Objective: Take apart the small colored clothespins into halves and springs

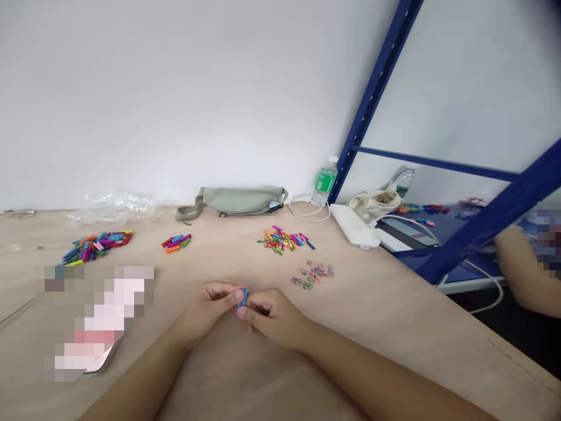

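A small blue clothespin (242, 298) is pinched between the fingertips of both hands, above the near middle of the table. My left hand (214, 301) grips it from the left with thumb and fingers. From the right, my right hand (274, 318) closes on its lower end. Fingers cover much of the clothespin. Beyond the hands lies a pile of colourful small clothespins (284, 240), with a smaller pile of clothespins (177, 242) to its left. Small shiny pieces (313, 275), too small to name, are scattered right of my right hand.
A large clothespin heap (96, 245) and a blurred-out phone-like object (103, 327) are at the left. Along the wall lie clear plastic (114, 207), a grey-green bag (243, 200) and a bottle (325, 182). A blue metal frame (372, 88) borders the right; another person's arm (526, 275) shows beyond.
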The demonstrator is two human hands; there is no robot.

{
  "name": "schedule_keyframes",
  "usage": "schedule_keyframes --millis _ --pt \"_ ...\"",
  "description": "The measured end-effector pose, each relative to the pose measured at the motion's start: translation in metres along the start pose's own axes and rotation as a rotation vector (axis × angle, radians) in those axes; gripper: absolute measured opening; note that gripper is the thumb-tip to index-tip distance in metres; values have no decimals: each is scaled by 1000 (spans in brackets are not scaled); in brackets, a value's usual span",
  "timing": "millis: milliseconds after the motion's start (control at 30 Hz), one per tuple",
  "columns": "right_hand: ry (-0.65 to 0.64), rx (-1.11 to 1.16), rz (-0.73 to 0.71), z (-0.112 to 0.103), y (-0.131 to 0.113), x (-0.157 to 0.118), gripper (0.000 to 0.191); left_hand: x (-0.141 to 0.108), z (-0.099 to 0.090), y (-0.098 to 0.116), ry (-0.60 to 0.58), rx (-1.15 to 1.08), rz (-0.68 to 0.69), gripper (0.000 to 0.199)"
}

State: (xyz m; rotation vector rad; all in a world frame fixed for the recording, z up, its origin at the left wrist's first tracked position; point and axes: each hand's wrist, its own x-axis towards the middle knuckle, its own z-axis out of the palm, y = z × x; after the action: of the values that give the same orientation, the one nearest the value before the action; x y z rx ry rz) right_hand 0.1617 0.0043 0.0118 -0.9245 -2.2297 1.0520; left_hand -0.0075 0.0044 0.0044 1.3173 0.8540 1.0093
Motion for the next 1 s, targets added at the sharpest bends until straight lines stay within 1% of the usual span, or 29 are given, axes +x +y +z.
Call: schedule_keyframes --millis 200,267,367,533,633,833,1000 --pt "32 -18 -46 2 -2 -2 34 -2 1 -4 -40 -255 -137 19" --pt "38 -47 -66 2 -1 -2 33 -2 2 -5 -55 -300 -182 20" --pt "57 -123 -111 2 0 -2 31 -2 1 -4 -63 -337 -214 19" --pt "92 -274 -242 1 1 -2 30 -2 -3 -2 -131 -358 -256 17" --pt "76 -327 -301 0 0 -2 27 -3 -3 0 -161 -361 -263 15" --pt "50 -425 -372 -2 0 -1 26 -4 -2 2 -140 -335 -232 12" --pt "82 -453 -383 -5 2 0 27 -3 -1 0 -79 -296 -234 15"
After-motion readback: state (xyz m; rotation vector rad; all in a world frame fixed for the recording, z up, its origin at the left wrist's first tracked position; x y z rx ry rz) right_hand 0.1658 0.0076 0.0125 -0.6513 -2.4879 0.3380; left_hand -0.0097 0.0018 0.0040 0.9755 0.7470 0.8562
